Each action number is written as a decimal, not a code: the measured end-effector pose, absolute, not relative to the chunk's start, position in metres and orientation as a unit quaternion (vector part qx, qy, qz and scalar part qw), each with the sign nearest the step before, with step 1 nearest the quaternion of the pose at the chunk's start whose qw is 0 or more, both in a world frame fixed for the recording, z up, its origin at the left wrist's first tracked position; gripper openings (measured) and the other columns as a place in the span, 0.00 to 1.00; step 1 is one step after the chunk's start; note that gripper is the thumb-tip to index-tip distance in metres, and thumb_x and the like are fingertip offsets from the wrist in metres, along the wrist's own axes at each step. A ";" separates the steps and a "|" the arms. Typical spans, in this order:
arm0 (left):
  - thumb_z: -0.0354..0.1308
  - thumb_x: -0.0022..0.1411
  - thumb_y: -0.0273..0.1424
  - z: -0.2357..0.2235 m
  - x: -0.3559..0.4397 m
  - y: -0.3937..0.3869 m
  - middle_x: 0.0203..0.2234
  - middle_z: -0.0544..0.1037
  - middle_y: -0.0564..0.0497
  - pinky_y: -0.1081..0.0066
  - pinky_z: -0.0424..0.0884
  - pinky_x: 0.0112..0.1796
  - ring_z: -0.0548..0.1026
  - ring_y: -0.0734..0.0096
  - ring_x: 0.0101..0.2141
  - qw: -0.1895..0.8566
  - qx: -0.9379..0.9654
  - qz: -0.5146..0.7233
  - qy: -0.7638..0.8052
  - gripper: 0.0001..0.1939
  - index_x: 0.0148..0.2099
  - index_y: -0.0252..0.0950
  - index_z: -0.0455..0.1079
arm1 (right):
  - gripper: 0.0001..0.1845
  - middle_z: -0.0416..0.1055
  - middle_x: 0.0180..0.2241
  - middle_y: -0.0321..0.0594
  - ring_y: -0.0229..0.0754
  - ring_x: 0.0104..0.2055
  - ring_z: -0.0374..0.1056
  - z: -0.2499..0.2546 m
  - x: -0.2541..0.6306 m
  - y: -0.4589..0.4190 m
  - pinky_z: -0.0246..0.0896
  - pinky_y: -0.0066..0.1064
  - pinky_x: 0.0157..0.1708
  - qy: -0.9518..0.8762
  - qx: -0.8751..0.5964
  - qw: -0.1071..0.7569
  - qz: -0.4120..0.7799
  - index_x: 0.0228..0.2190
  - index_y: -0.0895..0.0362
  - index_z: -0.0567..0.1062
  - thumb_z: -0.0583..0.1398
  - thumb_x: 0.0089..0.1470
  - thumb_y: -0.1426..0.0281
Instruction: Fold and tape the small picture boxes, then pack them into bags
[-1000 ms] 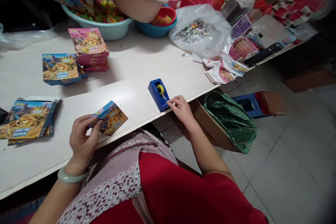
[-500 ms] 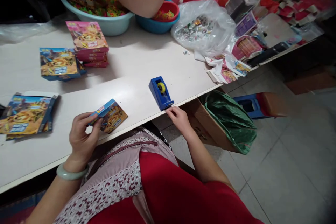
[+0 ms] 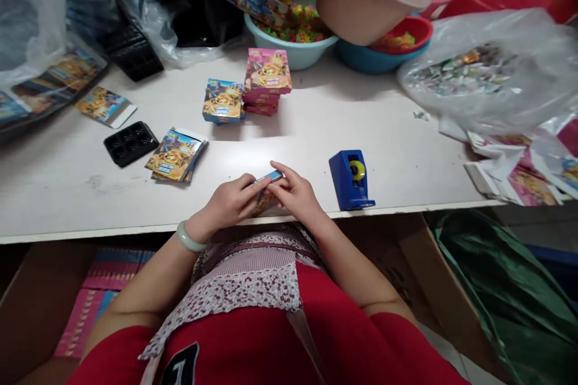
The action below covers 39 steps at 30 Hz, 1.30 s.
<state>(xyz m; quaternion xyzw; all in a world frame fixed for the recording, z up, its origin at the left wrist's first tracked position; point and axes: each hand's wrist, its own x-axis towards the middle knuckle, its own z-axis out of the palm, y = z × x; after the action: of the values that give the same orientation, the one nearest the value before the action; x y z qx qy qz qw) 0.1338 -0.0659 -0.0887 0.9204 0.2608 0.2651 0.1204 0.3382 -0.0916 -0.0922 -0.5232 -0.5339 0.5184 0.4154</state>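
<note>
A small printed cardboard box (image 3: pixel 266 200) with a blue edge stands tilted at the table's front edge, mostly covered by fingers. My left hand (image 3: pixel 230 201) grips it from the left. On its right end are the thumb and fingers of my right hand (image 3: pixel 298 194), the index finger stretched along the top. Whether a strip of tape is between those fingers I cannot make out. To the right, a blue tape dispenser (image 3: pixel 344 183) with a yellow roll stands apart from both hands. A stack of flat printed boxes (image 3: pixel 174 155) lies to the left.
Blue boxes (image 3: pixel 222 100) and pink boxes (image 3: pixel 270 72) are stacked farther back. A black tray (image 3: pixel 130 143) lies at the left, near an open box (image 3: pixel 105 106). Basins, such as a pale blue basin (image 3: pixel 302 54), and a clear plastic bag (image 3: pixel 501 81) line the back. A green-lined carton (image 3: pixel 445 289) stands below.
My right hand has left the tape dispenser's front and come to the box in my left hand. The view has swung left, bringing the black tray and a carton below into sight.
</note>
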 end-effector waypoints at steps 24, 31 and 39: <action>0.72 0.52 0.32 -0.089 -0.016 0.159 0.40 0.73 0.42 0.53 0.68 0.52 0.72 0.56 0.43 0.196 0.636 0.373 0.647 0.24 0.50 0.31 0.71 | 0.22 0.77 0.32 0.40 0.39 0.30 0.73 -0.138 0.328 -0.050 0.71 0.32 0.30 -0.546 -0.513 0.328 0.576 0.46 0.57 0.79 0.63 0.53 0.58; 0.68 0.53 0.37 -0.114 -0.048 0.041 0.31 0.73 0.47 0.59 0.73 0.43 0.73 0.60 0.35 0.201 0.608 0.327 0.695 0.11 0.34 0.36 0.75 | 0.30 0.78 0.42 0.41 0.39 0.35 0.75 -0.141 0.226 -0.002 0.73 0.29 0.29 -0.448 -0.451 0.295 0.713 0.53 0.51 0.70 0.68 0.48 0.66; 0.61 0.65 0.42 -0.128 0.030 -0.042 0.46 0.77 0.44 0.63 0.78 0.42 0.79 0.63 0.43 0.387 0.567 0.522 0.507 0.27 0.62 0.42 0.60 | 0.36 0.76 0.37 0.36 0.38 0.34 0.74 -0.133 0.218 -0.001 0.71 0.27 0.29 -0.442 -0.452 0.487 0.602 0.57 0.50 0.61 0.67 0.50 0.59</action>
<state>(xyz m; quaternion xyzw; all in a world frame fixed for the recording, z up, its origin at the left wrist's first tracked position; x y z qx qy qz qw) 0.0296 -0.0417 -0.1278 0.5668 0.5069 0.5218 0.3866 0.2177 -0.0010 -0.1330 -0.4518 -0.4422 0.6022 0.4875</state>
